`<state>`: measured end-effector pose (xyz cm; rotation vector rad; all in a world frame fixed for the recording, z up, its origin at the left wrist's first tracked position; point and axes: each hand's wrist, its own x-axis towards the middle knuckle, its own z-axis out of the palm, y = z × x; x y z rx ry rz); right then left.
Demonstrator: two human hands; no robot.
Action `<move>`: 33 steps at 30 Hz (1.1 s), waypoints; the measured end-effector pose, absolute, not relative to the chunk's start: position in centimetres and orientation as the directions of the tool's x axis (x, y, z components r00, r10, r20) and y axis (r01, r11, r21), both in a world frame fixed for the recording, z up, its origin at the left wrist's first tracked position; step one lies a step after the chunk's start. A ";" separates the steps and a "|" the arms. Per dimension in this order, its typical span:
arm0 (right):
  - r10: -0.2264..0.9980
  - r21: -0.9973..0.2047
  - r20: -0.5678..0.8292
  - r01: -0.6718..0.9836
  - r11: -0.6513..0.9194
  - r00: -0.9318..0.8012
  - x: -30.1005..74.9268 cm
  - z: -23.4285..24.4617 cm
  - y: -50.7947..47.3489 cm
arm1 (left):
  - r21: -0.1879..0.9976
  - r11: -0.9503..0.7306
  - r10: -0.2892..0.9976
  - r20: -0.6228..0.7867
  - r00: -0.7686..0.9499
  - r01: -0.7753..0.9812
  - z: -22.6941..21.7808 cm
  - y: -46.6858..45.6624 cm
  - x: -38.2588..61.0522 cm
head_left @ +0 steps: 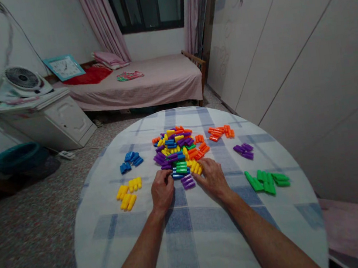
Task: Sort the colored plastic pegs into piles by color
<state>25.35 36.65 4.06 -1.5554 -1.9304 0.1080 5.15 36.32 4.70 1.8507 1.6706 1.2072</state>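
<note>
Bedroom, round table with a blue-checked cloth (198, 254) — mixed plastic pegs (173, 150) heaped mid-table, sorted clumps around: blue clump (131, 161), yellow clump (127, 195) left; orange clump (220, 133), purple clump (244, 152), green clump (266, 182) right. Left hand (162, 192): fingers bunched narrow at the heap's near edge, can't tell if holding anything. Right hand (213, 178): fingers slightly spread, touching yellow pegs (196, 168) — hold unclear.
</note>
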 end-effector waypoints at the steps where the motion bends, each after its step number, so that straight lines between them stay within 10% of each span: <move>1: 0.901 -0.452 0.425 0.841 0.297 -0.090 25.4 4.1 36.7 | 0.745 -0.267 0.925 0.377 -0.055 0.612 4.7 36.3 5.2; 11: 0.924 -0.599 0.380 0.770 0.218 0.034 26.2 4.3 36.9 | 0.447 -0.546 0.731 0.668 0.142 0.709 5.1 35.1 6.3; 17: 0.926 -0.657 0.359 0.671 0.342 -0.120 26.0 4.9 36.4 | 0.187 -0.625 0.720 0.514 0.467 0.758 5.2 33.5 8.5; 23: 0.947 -0.770 0.282 0.553 0.318 -0.152 26.2 5.1 36.0 | 0.203 -0.639 0.736 0.443 0.512 0.742 4.6 33.6 9.2; 27: 0.967 -0.816 0.245 0.523 0.246 -0.072 26.3 4.9 36.1 | 0.192 -0.575 0.726 0.567 0.388 0.795 5.4 34.2 7.5; 33: 0.975 -0.832 0.218 0.513 0.211 -0.047 26.3 4.7 36.3 | 0.194 0.009 0.851 0.513 -0.109 0.981 7.6 36.0 1.4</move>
